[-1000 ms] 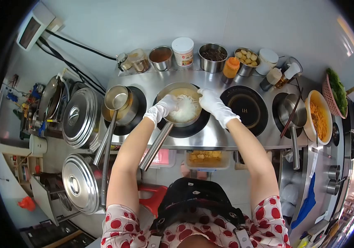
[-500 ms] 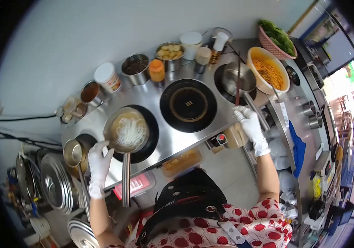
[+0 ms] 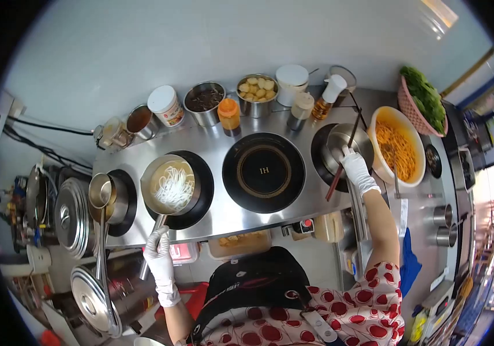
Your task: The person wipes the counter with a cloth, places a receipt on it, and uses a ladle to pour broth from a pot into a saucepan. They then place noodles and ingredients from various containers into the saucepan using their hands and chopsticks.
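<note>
Left hand (image 3: pixel 159 249): white-gloved, at the front edge of the steel cooktop (image 3: pixel 224 216), fingers wrapped round the long handle of the noodle pan (image 3: pixel 172 185).
Noodle pan: sits on the second burner from the left end of the cooktop, holding white noodles (image 3: pixel 175 187) in pale liquid; its handle runs down over the front edge into the left hand.
Right hand (image 3: pixel 355 168): white-gloved, over the rightmost burner of the cooktop, fingers closed on a pair of dark chopsticks (image 3: pixel 342 157).
Chopsticks: slanted, upper ends over the empty steel pan (image 3: pixel 344 143), lower ends pointing toward the front edge of the cooktop.
Empty steel pan: on the rightmost burner, just under the right hand.
Middle burner (image 3: pixel 264 171): bare black plate between the noodle pan and the empty steel pan.
Ladle (image 3: pixel 100 193): bowl resting in the pot on the leftmost burner, long handle hanging off the front.
Yellow noodle bowl (image 3: pixel 400 151): just right of the empty steel pan, at the cooktop's right end.
Greens basket (image 3: pixel 423 101): behind the yellow noodle bowl.
Seasoning tubs (image 3: pixel 204 102): in a row along the back edge of the cooktop.
</note>
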`<state>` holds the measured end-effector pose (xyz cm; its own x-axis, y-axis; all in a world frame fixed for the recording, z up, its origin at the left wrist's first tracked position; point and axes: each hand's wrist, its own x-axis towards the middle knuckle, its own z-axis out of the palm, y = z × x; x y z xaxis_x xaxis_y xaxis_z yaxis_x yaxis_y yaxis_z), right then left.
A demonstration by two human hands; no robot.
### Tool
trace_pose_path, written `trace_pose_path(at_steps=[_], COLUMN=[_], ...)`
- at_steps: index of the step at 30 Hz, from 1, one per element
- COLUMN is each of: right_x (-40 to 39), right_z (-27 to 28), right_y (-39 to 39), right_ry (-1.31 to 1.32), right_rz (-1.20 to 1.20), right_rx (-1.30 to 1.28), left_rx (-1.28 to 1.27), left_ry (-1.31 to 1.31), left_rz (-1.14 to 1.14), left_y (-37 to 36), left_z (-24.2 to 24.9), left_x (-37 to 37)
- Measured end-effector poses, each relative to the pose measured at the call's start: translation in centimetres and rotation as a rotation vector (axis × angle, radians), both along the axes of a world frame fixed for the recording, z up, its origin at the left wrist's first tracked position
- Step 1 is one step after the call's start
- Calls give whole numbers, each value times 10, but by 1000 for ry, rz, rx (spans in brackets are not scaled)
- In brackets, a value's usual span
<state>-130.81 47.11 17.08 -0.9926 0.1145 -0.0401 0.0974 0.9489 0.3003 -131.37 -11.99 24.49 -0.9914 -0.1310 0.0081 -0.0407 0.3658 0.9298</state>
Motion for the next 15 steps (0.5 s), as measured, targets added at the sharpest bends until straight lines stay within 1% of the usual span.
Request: trace_pose_path(at_steps=[2,4,5,6,7,8,10,12,13,15], right_x=[0,7,15,19,19,25,23,6,-6,-38], right_z=[-5,16,28,41,48,95,129,146,147,140], right_y=[16,9,8,6,-5,-28,-57,-82,-90,-100], right_ry=[47,293,404,673,948,999,1202,1209,1113,915], right_rz=[206,82,-117,74,-112,11,24,-42,-108,-16], right_rx=[52,-190,-574,-227,-881,-430,-767,-1100,-1188,-1171], left_rx=[28,-81,-54,-31,-13,1,16,41,33,-20], left_ry=[-29,2,-7,13,21,26,14,7,15,45], left_rz=[42,41,71,99,118,138,152,158,157,148], left_y=[9,7,8,3,2,2,6,15,20,29], left_z=[3,0,1,-7,-13,-15,-18,-19,-18,-15], left_x=[9,11,12,13,14,15,17,17,17,15])
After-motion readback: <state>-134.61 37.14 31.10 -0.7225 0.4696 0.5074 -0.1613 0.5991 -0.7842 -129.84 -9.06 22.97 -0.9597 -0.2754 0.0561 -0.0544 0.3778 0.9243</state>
